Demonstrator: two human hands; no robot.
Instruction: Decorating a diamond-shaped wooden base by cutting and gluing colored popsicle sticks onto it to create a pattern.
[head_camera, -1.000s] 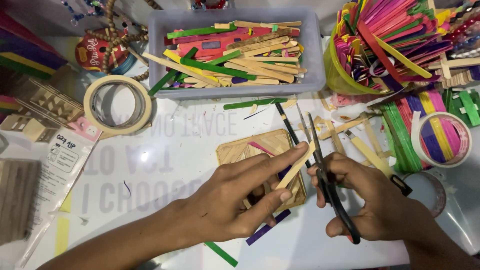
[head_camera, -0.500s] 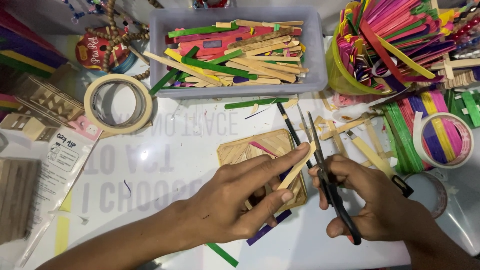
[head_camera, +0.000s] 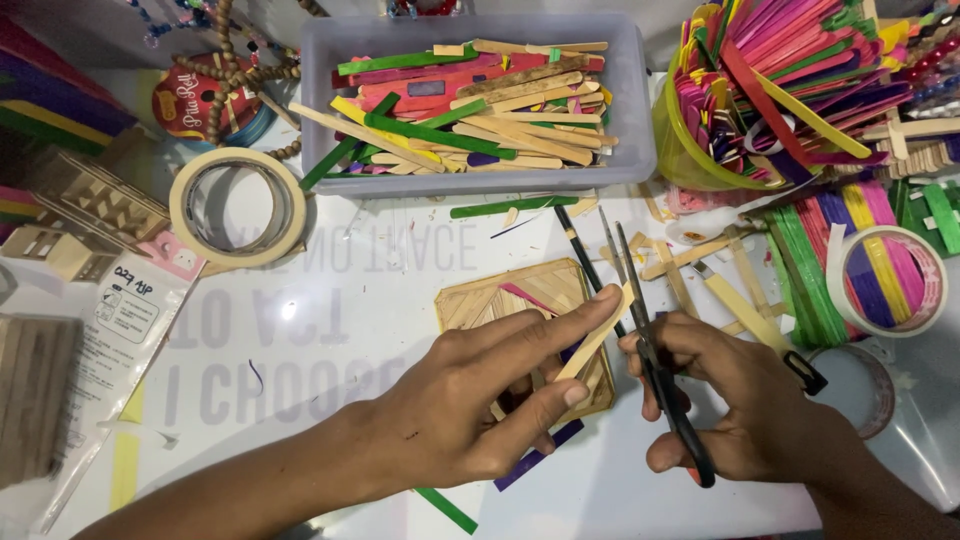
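The left hand (head_camera: 470, 400) pinches a plain wooden craft stick (head_camera: 597, 330) between its extended forefinger on top and thumb underneath, fingers nearly straight and closed only as far as the thin stick needs, so that the stick's upper end juts out to the right toward the blades. The right hand (head_camera: 735, 400) is wrapped around the dark handles of a pair of scissors (head_camera: 645, 320), fingers curled through the loops; the blades point up and away and stand slightly parted, with the stick's tip lying right at them, a hold that keeps the left fingers back from the cutting edge. Just beneath both hands, flat on the white table (head_camera: 330, 330), lies a square panel of glued wooden sticks (head_camera: 505, 300), with a pink stick and a purple one showing at its edges. Offcuts and loose sticks (head_camera: 720, 270) are scattered to the right of the blades. Farther out, a grey plastic tub (head_camera: 640, 130) holds a jumble of natural, green, yellow, pink and purple sticks lying flat, and a yellow-green cup (head_camera: 680, 160) beside it is packed with upright coloured sticks fanning out over its rim. A roll of masking tape (head_camera: 238, 207) lies on the left, and another tape roll (head_camera: 885, 280) rests over coloured sticks on the right
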